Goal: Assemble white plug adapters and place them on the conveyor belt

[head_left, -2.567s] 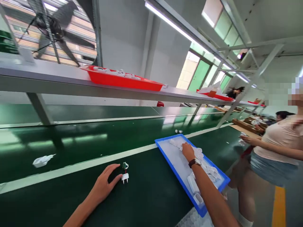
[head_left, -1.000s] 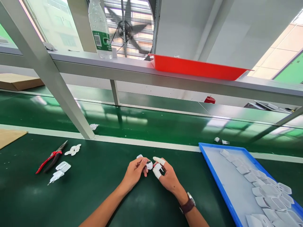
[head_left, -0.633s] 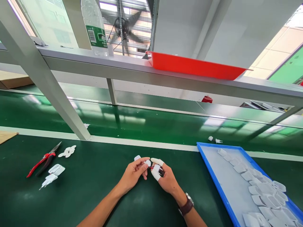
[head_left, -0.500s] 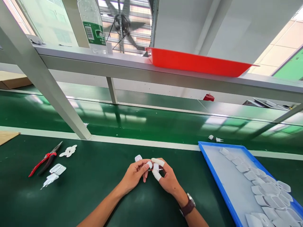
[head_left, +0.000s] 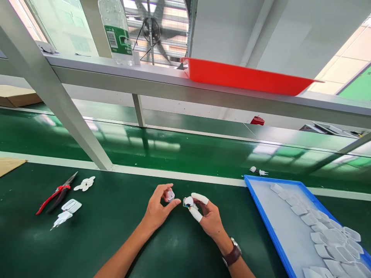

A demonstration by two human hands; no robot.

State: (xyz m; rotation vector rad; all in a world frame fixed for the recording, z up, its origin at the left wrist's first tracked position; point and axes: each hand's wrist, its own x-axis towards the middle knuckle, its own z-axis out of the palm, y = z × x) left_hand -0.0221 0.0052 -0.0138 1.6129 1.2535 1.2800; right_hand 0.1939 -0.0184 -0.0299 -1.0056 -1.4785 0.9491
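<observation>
Fingers (head_left: 200,198) of the right hand (head_left: 212,221) pinch the white part (head_left: 189,201) at their tips

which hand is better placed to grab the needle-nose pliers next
Probably left: the left hand is nearer the needle-nose pliers, though it holds a white plastic housing; the right hand, farther off, holds a circuit-board assembly.

Two hands (head_left: 156,211) (head_left: 211,221), two trays (head_left: 249,77) (head_left: 268,228), one bottle (head_left: 117,38), one wristwatch (head_left: 232,255)

A small white casing (head_left: 171,196) is held near, but apart from, a circuit piece (head_left: 188,202) (partly hidden, white on top).
</observation>
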